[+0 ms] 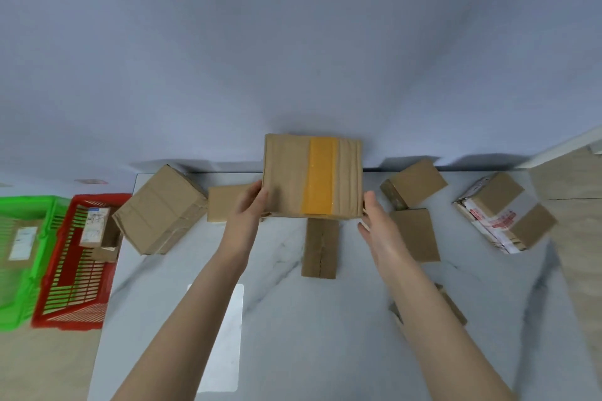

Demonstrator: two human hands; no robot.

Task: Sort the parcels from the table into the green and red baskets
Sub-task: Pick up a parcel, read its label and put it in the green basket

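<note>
Brown box [286, 172] w/ yellow tape stripe [318, 176]; green [49, 215] & red [65, 270] baskets; white-grey marbled table [293, 319].

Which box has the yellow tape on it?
The box in the middle, gripped by the left hand. A wide yellow strip runs down its front. The other boxes are plain brown, but the far right box has white tape.
</note>
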